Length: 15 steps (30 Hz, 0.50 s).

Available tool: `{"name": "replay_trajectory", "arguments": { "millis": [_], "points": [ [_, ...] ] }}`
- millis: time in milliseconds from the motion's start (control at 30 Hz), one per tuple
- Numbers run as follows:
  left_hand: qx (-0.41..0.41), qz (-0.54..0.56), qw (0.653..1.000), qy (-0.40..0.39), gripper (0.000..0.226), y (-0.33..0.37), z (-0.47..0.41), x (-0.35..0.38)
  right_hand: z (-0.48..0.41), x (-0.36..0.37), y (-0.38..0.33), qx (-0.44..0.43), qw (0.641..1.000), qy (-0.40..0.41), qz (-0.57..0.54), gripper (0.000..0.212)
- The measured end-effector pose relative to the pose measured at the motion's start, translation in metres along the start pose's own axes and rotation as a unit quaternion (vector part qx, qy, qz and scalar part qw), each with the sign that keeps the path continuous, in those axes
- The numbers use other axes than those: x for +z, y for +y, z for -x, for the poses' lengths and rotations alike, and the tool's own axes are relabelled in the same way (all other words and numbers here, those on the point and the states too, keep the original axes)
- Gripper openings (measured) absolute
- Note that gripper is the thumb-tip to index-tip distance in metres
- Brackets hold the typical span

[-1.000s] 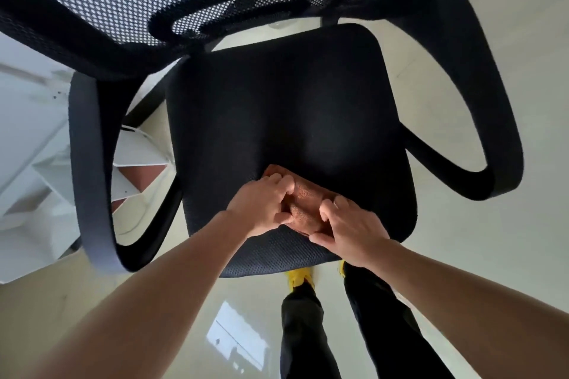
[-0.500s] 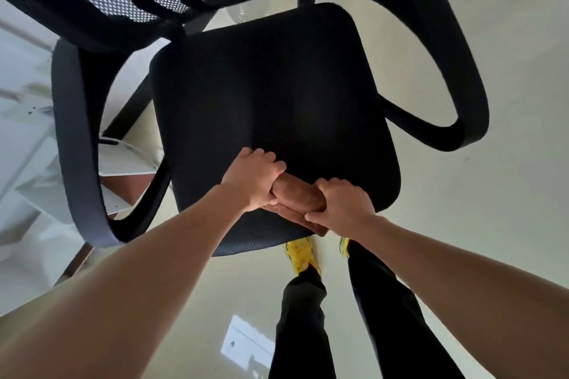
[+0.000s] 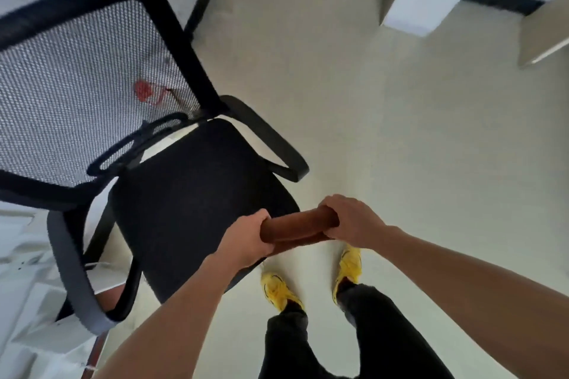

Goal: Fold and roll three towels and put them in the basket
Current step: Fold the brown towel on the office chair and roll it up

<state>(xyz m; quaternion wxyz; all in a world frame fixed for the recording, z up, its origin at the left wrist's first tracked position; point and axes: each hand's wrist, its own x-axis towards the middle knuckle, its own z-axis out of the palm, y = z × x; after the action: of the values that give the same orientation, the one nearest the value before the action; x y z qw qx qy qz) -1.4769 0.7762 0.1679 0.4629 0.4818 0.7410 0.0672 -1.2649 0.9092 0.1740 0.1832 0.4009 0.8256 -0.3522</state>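
Brown rolled towel [image 3: 298,226] hangs level, clear of office chair seat [image 3: 191,194] front edge; your left hand [image 3: 246,240] wraps one end, right hand [image 3: 351,218] the other. Likely soft, light, prone to unrolling: grip both ends

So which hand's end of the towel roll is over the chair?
The left hand: its end of the brown towel roll overlaps the chair seat; the right hand's end is over floor.

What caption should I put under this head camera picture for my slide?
A left hand and right hand grip the ends of a rolled brown towel near a black chair.
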Motion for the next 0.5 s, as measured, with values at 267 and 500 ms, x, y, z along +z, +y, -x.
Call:
{"name": "replay_trajectory", "arguments": {
  "millis": [267, 500],
  "points": [
    [0.098, -0.121, 0.987, -0.048, 0.032, 0.201, -0.052, -0.011, 0.088, -0.115, 0.122, 0.083, 0.993, 0.082, -0.030, 0.046],
    [0.174, -0.242, 0.954, -0.025, 0.034, 0.380, -0.131, -0.001, 0.113, -0.220, 0.255, 0.068, 0.986, 0.138, 0.071, 0.044]
  ]
}}
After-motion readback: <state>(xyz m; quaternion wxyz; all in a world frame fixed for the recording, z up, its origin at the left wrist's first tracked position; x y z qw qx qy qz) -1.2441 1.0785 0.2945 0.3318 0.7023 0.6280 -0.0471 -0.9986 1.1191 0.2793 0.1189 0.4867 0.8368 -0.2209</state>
